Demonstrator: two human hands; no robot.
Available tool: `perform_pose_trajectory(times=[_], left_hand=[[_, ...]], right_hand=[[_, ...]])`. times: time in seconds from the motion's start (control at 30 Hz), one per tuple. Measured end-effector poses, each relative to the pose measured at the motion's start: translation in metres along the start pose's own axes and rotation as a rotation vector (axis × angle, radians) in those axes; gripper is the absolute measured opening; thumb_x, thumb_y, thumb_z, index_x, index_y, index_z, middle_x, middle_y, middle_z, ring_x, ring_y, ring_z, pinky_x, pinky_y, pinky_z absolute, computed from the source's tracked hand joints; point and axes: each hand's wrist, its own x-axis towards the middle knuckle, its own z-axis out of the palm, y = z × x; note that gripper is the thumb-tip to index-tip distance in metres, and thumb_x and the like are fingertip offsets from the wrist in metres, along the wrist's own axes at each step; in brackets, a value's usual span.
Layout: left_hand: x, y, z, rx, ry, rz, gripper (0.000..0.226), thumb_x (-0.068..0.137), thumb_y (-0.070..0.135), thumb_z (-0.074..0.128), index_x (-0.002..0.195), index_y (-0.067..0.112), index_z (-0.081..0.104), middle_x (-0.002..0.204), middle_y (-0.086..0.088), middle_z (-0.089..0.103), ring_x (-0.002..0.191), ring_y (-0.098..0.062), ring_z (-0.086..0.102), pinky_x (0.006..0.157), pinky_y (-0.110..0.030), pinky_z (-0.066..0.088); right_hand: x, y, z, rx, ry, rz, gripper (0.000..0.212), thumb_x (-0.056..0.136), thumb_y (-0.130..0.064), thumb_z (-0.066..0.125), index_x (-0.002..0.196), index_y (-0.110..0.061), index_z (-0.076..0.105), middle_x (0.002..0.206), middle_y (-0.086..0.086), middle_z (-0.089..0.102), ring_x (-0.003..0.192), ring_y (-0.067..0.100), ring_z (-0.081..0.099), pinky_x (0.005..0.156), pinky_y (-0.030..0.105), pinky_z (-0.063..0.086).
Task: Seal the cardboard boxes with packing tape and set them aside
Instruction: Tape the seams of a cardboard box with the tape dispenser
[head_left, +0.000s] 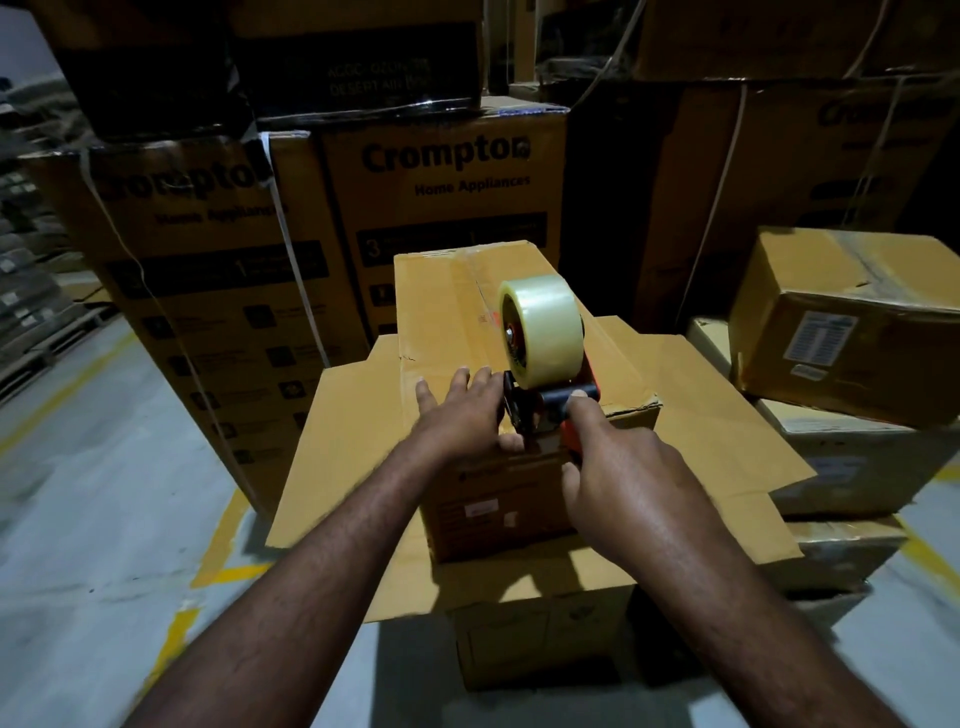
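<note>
Head view: box (447, 312) atop open-flapped carton (353, 467). Left hand (462, 410) flat, fingers straight, pressing box top; right hand (618, 457) wrapped round tape dispenser (550, 405) handle at near edge. Risk — tape drifts off seam (479, 283), or box slides if press slackens.

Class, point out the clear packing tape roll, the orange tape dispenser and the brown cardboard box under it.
Clear packing tape roll (543, 325): head view, curved face.
Orange tape dispenser (571, 439): head view, frame.
Brown cardboard box (441, 312): head view, top flap.

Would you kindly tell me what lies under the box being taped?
The box sits on a larger open carton with flaps spread outward; the carton's inside is hidden by it.
</note>
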Motion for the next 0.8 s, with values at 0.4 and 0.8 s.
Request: perform_pose_trajectory(times=[0.4,0.8], left_hand=[[0.011,-0.014,-0.009,0.006,-0.093,0.242,0.107,0.083,0.044,0.077,0.162,0.032,0.006,0.170,0.003,-0.003,0.151,-0.020,-0.024,0.113,-0.068,-0.021],[0.011,-0.019,-0.013,0.027,-0.081,0.399,0.066,0.092,0.038,0.069,0.151,0.036,0.040,0.167,0.007,0.018,0.153,-0.010,0.015,0.119,-0.065,-0.008]], right_hand=[[-0.036,-0.010,0.007,0.092,0.052,0.008,0.056,0.100,-0.036,0.049,0.144,-0.038,0.015,0.086,-0.008,0.055,0.069,0.004,0.051,0.056,0.013,0.038],[-0.053,-0.016,0.024,0.046,0.072,0.137,0.062,0.101,-0.041,0.045,0.146,-0.041,0.002,0.099,-0.008,0.063,0.079,0.006,0.055,0.063,0.015,0.040]])
